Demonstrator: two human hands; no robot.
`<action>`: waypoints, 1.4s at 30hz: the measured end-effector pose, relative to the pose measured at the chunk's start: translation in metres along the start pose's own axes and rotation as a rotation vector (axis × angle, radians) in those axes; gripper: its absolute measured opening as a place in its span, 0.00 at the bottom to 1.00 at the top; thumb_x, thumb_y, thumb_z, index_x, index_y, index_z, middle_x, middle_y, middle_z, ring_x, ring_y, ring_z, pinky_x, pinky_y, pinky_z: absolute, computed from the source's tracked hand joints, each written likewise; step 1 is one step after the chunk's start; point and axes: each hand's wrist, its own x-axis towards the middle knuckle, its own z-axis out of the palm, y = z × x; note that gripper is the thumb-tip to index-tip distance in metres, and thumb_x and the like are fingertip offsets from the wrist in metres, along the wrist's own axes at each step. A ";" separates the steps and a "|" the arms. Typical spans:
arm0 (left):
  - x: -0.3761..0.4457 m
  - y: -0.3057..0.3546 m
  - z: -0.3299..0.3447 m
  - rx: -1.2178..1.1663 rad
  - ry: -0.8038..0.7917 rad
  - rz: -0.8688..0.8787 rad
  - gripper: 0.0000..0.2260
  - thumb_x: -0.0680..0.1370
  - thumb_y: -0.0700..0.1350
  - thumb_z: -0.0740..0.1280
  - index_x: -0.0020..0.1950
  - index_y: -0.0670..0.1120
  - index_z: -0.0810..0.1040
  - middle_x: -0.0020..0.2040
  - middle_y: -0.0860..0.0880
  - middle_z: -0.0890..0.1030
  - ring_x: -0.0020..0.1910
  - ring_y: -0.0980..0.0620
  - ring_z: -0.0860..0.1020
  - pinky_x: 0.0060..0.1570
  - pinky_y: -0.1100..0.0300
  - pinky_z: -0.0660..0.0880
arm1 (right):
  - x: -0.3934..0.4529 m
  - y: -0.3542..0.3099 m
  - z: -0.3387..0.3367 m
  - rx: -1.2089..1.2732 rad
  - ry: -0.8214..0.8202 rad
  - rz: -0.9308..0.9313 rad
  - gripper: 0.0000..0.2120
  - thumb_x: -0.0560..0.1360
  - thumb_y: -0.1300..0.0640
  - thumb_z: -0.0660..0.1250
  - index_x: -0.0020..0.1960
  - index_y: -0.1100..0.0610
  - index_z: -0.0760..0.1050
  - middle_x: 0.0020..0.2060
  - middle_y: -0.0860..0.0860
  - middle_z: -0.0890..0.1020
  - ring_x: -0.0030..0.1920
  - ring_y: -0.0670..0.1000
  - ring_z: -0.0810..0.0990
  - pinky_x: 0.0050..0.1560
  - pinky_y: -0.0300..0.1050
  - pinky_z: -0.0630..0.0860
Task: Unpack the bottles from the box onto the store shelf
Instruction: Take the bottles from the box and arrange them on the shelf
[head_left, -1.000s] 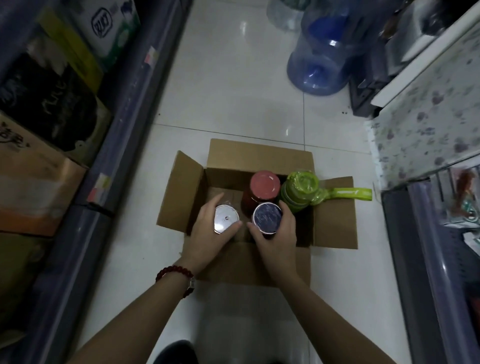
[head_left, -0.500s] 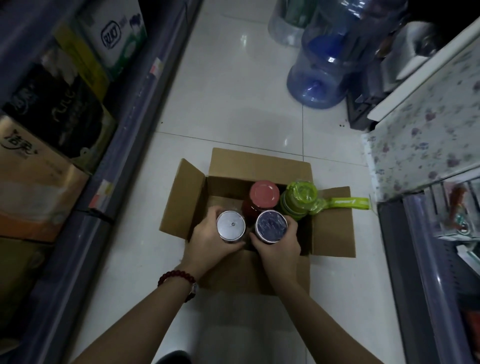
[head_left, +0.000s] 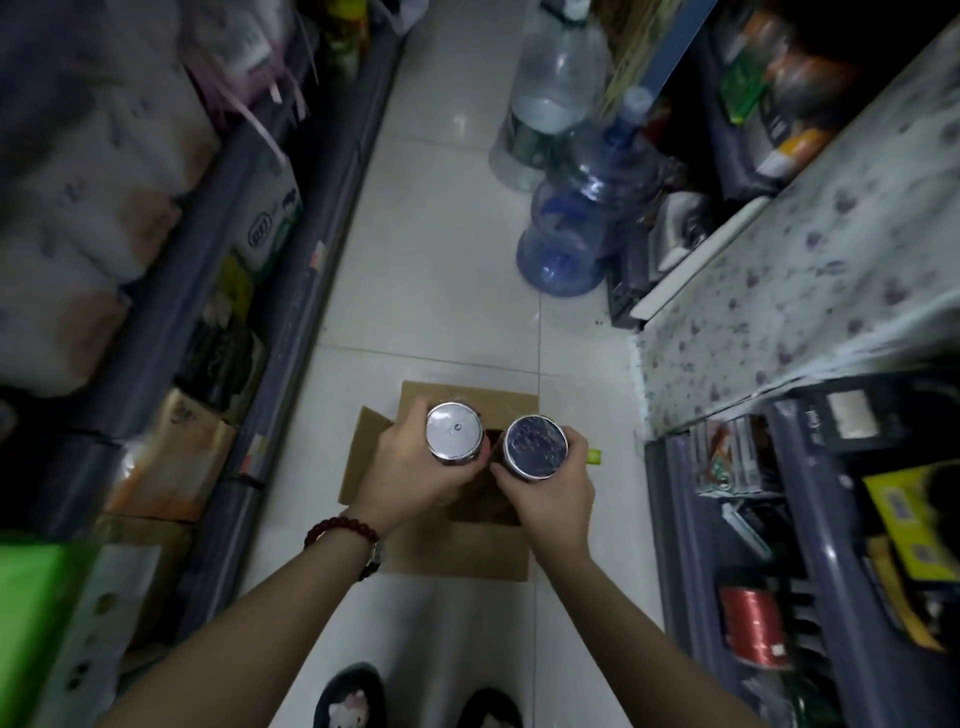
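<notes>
An open cardboard box (head_left: 457, 551) lies on the tiled floor between two shelf rows. My left hand (head_left: 410, 478) grips a bottle with a silver lid (head_left: 453, 432), held up above the box. My right hand (head_left: 553, 493) grips a bottle with a dark blue lid (head_left: 536, 447) right beside it, also lifted clear of the box. Both bottles are seen from the top, their bodies mostly hidden by my fingers. A green strap end (head_left: 595, 456) peeks out past my right hand; the other bottles in the box are hidden.
A shelf with packaged goods (head_left: 218, 332) runs along the left, a shelf with small items (head_left: 769, 519) along the right. Two large water jugs (head_left: 582, 223) stand on the floor ahead. A floral-covered surface (head_left: 810, 291) juts out at right. My slippers (head_left: 353, 701) show below.
Both hands have lifted their bottles up out of the box. My view has risen and tipped forward, showing more of the aisle and shelves.
</notes>
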 end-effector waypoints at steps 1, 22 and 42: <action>-0.002 0.024 -0.012 -0.003 0.000 0.004 0.25 0.60 0.57 0.79 0.51 0.56 0.71 0.47 0.58 0.82 0.46 0.57 0.80 0.41 0.74 0.72 | -0.005 -0.020 -0.013 0.016 0.004 -0.006 0.33 0.59 0.48 0.81 0.58 0.47 0.67 0.49 0.43 0.79 0.49 0.45 0.77 0.46 0.31 0.69; -0.037 0.513 -0.183 -0.250 -0.074 0.411 0.27 0.57 0.50 0.83 0.51 0.54 0.75 0.47 0.56 0.83 0.45 0.65 0.80 0.44 0.72 0.74 | -0.030 -0.415 -0.322 0.307 0.142 -0.414 0.29 0.57 0.46 0.79 0.56 0.48 0.75 0.50 0.44 0.83 0.53 0.43 0.81 0.58 0.51 0.78; -0.064 0.800 -0.155 -0.594 -0.659 0.838 0.18 0.62 0.47 0.81 0.49 0.48 0.83 0.44 0.52 0.87 0.46 0.56 0.84 0.52 0.59 0.79 | -0.095 -0.545 -0.543 0.513 0.676 -0.636 0.20 0.66 0.63 0.77 0.57 0.59 0.79 0.52 0.52 0.85 0.54 0.51 0.83 0.55 0.43 0.78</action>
